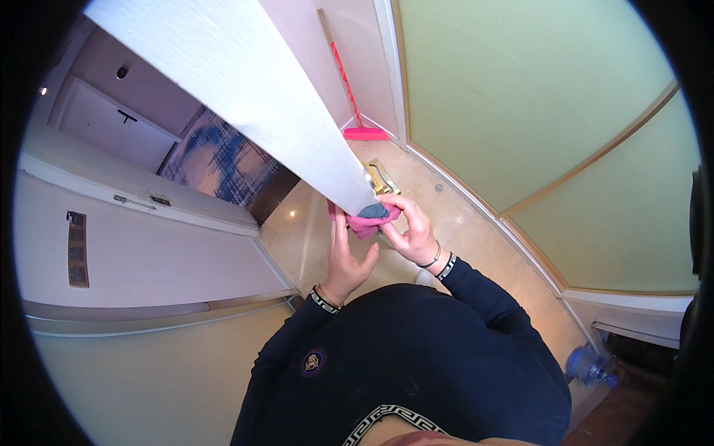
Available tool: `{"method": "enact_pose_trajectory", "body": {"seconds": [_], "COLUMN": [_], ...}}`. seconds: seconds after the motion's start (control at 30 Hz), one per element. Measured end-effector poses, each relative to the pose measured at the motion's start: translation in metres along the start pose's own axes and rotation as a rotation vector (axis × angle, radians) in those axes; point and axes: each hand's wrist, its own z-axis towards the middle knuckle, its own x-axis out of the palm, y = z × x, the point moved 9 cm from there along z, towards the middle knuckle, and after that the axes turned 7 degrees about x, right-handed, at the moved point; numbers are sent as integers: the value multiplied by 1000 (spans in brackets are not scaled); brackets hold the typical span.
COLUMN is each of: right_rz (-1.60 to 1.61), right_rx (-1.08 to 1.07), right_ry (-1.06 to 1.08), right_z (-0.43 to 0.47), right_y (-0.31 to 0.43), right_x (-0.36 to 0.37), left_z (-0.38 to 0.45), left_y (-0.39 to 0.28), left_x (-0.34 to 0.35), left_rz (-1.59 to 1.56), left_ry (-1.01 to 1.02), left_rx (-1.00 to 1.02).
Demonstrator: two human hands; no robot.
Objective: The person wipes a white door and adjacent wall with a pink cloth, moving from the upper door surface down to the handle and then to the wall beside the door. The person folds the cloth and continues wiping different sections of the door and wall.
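Observation:
A pink and grey cloth (368,223) is wrapped against the near edge of a white door (262,100), which stands open with its edge towards me. My right hand (411,229) grips the cloth from the right, thumb and fingers pinching it. My left hand (348,259) lies at the door's left side, its fingers raised against the cloth and door, its thumb held apart. Just beyond the cloth, a brass-coloured door handle (380,177) sticks out on the right of the door. The fingertips of my left hand are partly hidden.
A pink broom (365,134) leans in the corner behind the door. Large pale green panels (535,100) with wooden trim line the right side. A blue plastic water bottle (585,367) lies at the lower right. On the left are a door frame (134,192) and a patterned blue rug (223,161).

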Motion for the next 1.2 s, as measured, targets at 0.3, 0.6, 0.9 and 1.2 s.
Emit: {"method": "enact_pose_trajectory", "body": {"seconds": [0.3, 0.6, 0.9, 1.2], "right_rz": [-71, -61, 10, 30], "right_rx": [106, 181, 222, 222], "right_ry": [-179, -403, -516, -545], "right_z": [13, 63, 28, 10], "right_y": [-17, -81, -70, -94], "right_x": [-49, -178, -168, -181], "left_z": [49, 147, 148, 147], "left_y": [-13, -17, -10, -5], "left_x": [24, 138, 132, 143], "left_rz": [-17, -129, -145, -122], "left_ry": [105, 314, 226, 219], "left_rx": [105, 31, 378, 426]}}
